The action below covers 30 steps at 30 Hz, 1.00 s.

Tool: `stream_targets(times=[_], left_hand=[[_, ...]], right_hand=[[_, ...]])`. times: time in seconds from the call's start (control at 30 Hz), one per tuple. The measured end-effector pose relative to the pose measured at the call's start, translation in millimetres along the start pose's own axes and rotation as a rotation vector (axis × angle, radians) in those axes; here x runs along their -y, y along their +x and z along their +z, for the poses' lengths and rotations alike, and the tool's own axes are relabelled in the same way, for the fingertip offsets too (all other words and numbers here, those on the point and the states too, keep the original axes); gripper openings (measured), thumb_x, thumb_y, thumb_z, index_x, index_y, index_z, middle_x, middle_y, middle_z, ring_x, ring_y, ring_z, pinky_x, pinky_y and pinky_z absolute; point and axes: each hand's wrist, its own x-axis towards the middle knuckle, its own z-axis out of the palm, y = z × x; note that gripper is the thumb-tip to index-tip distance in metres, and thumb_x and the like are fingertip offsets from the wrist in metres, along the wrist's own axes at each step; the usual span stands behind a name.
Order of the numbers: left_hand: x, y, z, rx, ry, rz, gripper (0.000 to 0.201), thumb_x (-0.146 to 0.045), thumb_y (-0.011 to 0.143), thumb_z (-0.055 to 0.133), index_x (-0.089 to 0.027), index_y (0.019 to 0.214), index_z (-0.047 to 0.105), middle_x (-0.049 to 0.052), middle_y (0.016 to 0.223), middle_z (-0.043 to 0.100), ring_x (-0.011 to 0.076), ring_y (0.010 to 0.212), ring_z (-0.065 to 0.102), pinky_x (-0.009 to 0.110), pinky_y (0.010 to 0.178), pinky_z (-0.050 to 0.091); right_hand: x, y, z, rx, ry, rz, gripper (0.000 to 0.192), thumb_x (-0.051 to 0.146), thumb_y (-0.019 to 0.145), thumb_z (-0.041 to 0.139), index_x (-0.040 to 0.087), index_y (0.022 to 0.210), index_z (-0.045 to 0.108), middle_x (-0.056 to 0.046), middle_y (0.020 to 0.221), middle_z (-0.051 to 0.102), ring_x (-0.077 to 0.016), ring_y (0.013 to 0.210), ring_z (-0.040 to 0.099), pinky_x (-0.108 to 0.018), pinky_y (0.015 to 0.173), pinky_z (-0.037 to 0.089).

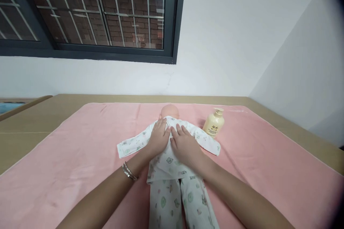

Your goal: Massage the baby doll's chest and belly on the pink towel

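Note:
A baby doll lies on a pink sheet with its head toward the wall. It is dressed in a white printed top with the sleeves spread out sideways, and matching trousers. My left hand rests flat on the upper left of the top, fingers stretched toward the head. Beside it my right hand lies flat on the upper right of the top, its fingers extended too. Neither hand holds anything. Two silvery bangles circle my left wrist. The doll's face is not visible.
A pale yellow pump bottle stands, slightly tilted in view, just beyond the doll's right-side sleeve. The pink sheet covers most of a wooden surface. Behind rise a white wall and a dark-framed barred window.

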Motion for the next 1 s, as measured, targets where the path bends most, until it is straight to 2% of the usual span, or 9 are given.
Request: stream_targets(times=[0.13,0.33,0.43,0.57,0.7,0.8,0.9,1.0], left_hand=[[5.2,3.2,6.2,-0.082,0.099,0.04,0.055,-0.036,0.097,0.026,-0.004,0.141,0.035,0.019,0.15,0.035,0.0299,0.143,0.023,0.049,0.115,0.026],[-21.8,-31.2,16.8,-0.18,0.394,0.14,0.045,-0.02,0.093,0.031,-0.005,0.132,0.049,0.019,0.14,0.049,0.0305,0.135,0.04,0.051,0.111,0.031],[-28.4,-39.1,16.3,-0.171,0.465,0.19,0.044,-0.014,0.089,0.034,-0.002,0.127,0.052,0.022,0.135,0.053,0.0321,0.131,0.045,0.051,0.11,0.032],[-22.3,-30.9,9.8,-0.162,0.355,0.148,0.046,-0.019,0.089,0.037,-0.005,0.13,0.05,0.021,0.138,0.05,0.0326,0.131,0.044,0.052,0.109,0.033],[-14.5,-19.8,3.2,-0.088,0.184,0.092,0.052,-0.023,0.086,0.042,-0.008,0.136,0.043,0.018,0.144,0.045,0.0333,0.137,0.035,0.059,0.113,0.023],[-13.9,-17.0,1.6,-0.097,0.105,0.085,0.053,-0.022,0.086,0.042,-0.008,0.136,0.041,0.017,0.144,0.045,0.0311,0.138,0.033,0.058,0.115,0.016],[-13.5,-16.2,3.0,-0.13,0.037,0.099,0.048,-0.024,0.089,0.037,-0.01,0.136,0.042,0.015,0.143,0.047,0.0283,0.137,0.034,0.055,0.116,0.016],[-10.3,-14.7,5.5,-0.188,-0.022,0.077,0.047,-0.029,0.094,0.032,-0.011,0.136,0.042,0.015,0.142,0.047,0.0275,0.138,0.034,0.055,0.116,0.018]], right_hand=[[4.4,-2.2,-1.5,0.002,-0.012,0.02,0.051,0.028,0.096,0.03,0.012,0.143,0.039,-0.016,0.148,0.038,-0.0317,0.138,0.032,-0.046,0.111,0.026],[-34.6,31.9,6.1,-0.032,0.114,0.127,0.057,0.038,0.098,0.029,0.006,0.145,0.032,-0.02,0.149,0.035,-0.0267,0.141,0.027,-0.039,0.113,0.022],[-39.3,35.7,10.6,-0.051,0.107,0.111,0.057,0.038,0.099,0.027,0.006,0.146,0.031,-0.02,0.151,0.032,-0.0275,0.141,0.025,-0.039,0.113,0.021],[-22.9,20.8,10.9,-0.054,-0.032,0.098,0.055,0.032,0.098,0.028,0.003,0.144,0.033,-0.025,0.145,0.039,-0.0312,0.136,0.034,-0.043,0.11,0.026],[-7.9,4.3,0.6,-0.042,-0.188,0.056,0.053,0.026,0.094,0.035,0.001,0.14,0.038,-0.029,0.135,0.048,-0.0336,0.124,0.049,-0.043,0.101,0.035],[-9.4,2.5,-15.0,-0.012,-0.144,0.042,0.044,0.026,0.095,0.033,0.009,0.131,0.05,-0.022,0.122,0.061,-0.0297,0.108,0.06,-0.038,0.086,0.044],[-15.7,6.6,-27.4,-0.004,-0.055,0.066,0.036,0.027,0.095,0.03,0.017,0.108,0.061,-0.012,0.099,0.068,-0.0244,0.088,0.065,-0.032,0.07,0.046],[-17.8,9.7,-26.9,-0.036,-0.04,0.072,0.034,0.027,0.095,0.031,0.017,0.106,0.061,-0.012,0.102,0.067,-0.0249,0.095,0.063,-0.033,0.074,0.045]])
